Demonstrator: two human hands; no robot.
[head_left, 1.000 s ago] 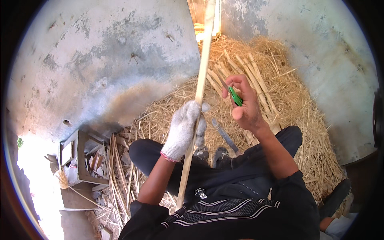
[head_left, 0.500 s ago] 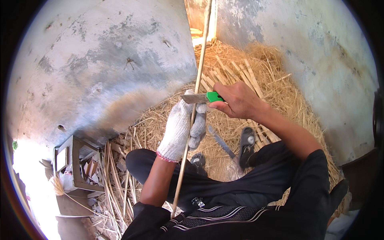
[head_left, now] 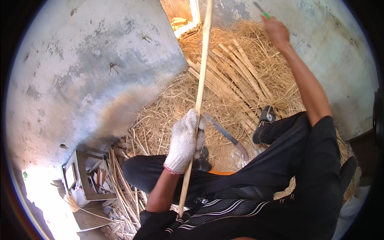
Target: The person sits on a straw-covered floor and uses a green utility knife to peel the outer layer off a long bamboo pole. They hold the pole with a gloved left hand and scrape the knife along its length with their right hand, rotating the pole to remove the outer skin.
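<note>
A long, pale bamboo-like strip [head_left: 202, 76] runs from the top of the view down to my waist. My left hand [head_left: 182, 142], in a white knit glove with a red-edged cuff, is closed around it at mid-length. Bare and raised at the far right, my right hand [head_left: 277, 32] is closed on a knife [head_left: 265, 15] with a green handle. Its narrow blade points up and left, slightly blurred, and is well apart from the strip. Most of the handle is hidden in my fist.
Between my feet lies a large knife [head_left: 224, 133] with a brown handle. Split strips [head_left: 230, 82] rest in a row on straw-like shavings [head_left: 162, 110]. A grey frame [head_left: 80, 180] with rubble stands at the left, beside loose thin strips. Worn walls [head_left: 120, 40] rise on both sides.
My right hand has lifted the green-handled knife off the strip, moving it far up and right. My left hand has shifted slightly nearer to me, still gripping the strip.
</note>
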